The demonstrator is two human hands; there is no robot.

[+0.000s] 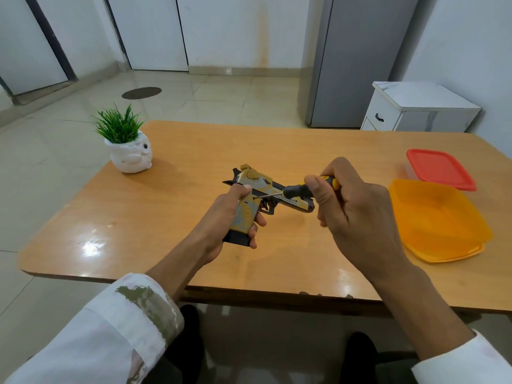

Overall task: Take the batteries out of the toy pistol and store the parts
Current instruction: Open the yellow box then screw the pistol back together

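Fingers point(256, 221) of my left hand point(235, 217) clamp the gold-and-grey plastic toy pistol point(259, 194) left of the open orange plastic box point(440, 225), my right hand point(352, 214) pinching the black-and-yellow-handled screwdriver point(296, 189) into its grip screw, apparently loosening the battery cover; next, steady turns.

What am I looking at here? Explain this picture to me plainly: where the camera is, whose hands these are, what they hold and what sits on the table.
There is no machine here. The single picture comes from a wide-angle camera worn on a person's head, looking forward and down, so the two arms reaching in from the bottom are that person's own.

The left hand grips a yellow and grey toy pistol by its handle, above the wooden table. The right hand holds a screwdriver with a black and yellow handle; its metal tip rests against the pistol's side, near the left thumb.

On the table stand a small plant pot at the far left, and at the right an open orange box with a red-lidded box behind it. No batteries can be seen yet.
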